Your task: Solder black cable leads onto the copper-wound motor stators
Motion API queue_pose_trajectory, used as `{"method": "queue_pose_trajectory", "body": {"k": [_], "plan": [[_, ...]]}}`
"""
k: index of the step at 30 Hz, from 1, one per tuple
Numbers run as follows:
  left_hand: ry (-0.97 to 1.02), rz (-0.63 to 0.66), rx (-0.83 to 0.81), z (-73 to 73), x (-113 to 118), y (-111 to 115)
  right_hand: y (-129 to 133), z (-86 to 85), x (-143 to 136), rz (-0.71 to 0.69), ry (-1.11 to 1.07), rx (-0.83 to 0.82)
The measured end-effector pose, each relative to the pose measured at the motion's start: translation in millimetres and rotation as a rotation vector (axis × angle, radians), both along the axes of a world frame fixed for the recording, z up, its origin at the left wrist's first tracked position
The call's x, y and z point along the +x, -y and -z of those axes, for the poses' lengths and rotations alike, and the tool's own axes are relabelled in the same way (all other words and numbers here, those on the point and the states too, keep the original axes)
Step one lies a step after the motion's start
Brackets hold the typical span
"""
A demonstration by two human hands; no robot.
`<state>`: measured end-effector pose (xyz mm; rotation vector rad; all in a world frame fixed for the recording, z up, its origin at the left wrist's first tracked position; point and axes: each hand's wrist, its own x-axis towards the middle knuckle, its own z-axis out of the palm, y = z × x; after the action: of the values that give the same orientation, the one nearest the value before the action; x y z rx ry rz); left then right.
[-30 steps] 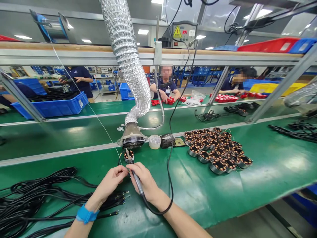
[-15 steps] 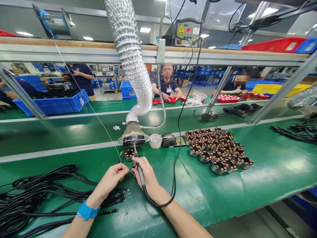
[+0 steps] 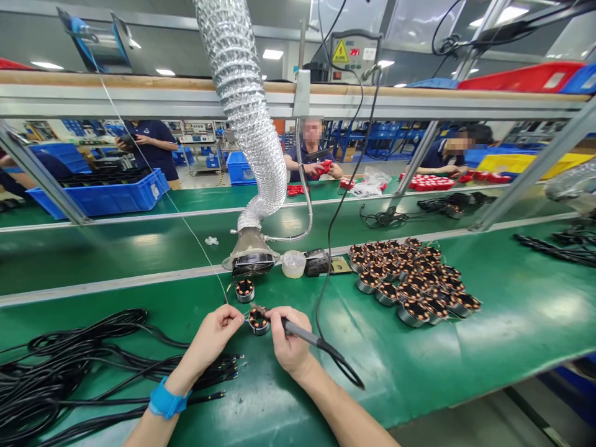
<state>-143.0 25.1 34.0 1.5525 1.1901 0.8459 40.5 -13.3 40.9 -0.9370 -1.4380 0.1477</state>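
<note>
My right hand (image 3: 291,340) grips a soldering iron (image 3: 300,332), its tip over the left edge of a copper-wound stator (image 3: 259,321). Close to that stator's left side, my left hand (image 3: 218,332) pinches a thin wire (image 3: 203,251) that runs down from a spool (image 3: 95,43) at the upper left. Small coloured leads show between the left fingertips and the stator; which of them the fingers hold is too small to tell. A second stator (image 3: 244,290) sits just behind, in front of the fume extractor nozzle (image 3: 254,257).
Black cables (image 3: 84,366) lie at the left. Many stators (image 3: 410,279) stand grouped at the right. A tape roll (image 3: 293,264) and a black holder (image 3: 317,262) sit near the nozzle. Across the bench, a person (image 3: 311,152) handles red parts.
My right hand has moved off the stator to the right, and the iron has swung from upright to pointing left, its tip now lower. My left hand has barely moved.
</note>
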Motion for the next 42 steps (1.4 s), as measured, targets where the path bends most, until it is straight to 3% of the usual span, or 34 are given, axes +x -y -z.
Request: {"method": "queue_pose_trajectory", "body": {"k": [6, 18, 26, 42], "plan": [[-0.026, -0.017, 0.079, 4.7, 0.5, -0.9, 5.3, 0.8, 0.6, -0.023, 0.029, 0.031], [-0.033, -0.016, 0.063, 6.2, 0.6, -1.9, 3.4, 0.8, -2.9, -0.059, 0.011, -0.026], [-0.040, -0.012, 0.051, 8.4, -0.9, -2.5, 3.0, 2.7, -0.7, -0.030, -0.139, -0.050], [-0.042, -0.028, 0.061, 6.9, -0.6, -2.0, 3.3, 2.4, 0.1, -0.030, -0.104, -0.032]]}}
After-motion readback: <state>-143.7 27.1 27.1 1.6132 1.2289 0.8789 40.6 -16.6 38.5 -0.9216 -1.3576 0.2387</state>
